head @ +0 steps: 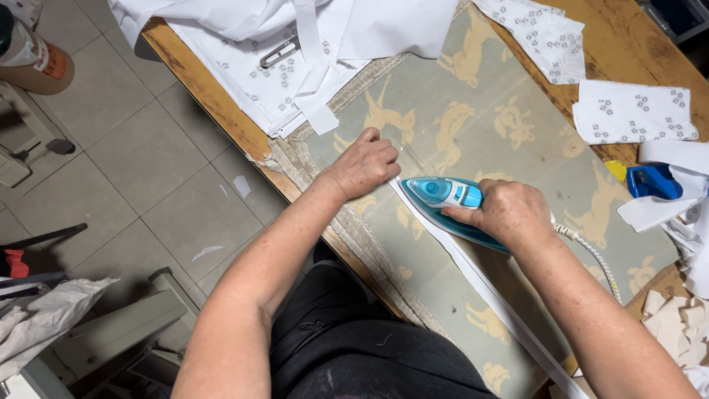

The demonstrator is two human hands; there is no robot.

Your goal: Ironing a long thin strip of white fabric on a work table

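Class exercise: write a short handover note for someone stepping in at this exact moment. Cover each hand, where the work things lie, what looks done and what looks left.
Right hand: gripping the blue steam iron, its tip pointing at the left hand.
Left hand: pressing the narrow white fabric strip flat just ahead of the iron's tip.
The strip runs diagonally across the green animal-print ironing cloth.
Done: cannot tell how much is pressed.
Left: the short part under the left hand looks unpressed.
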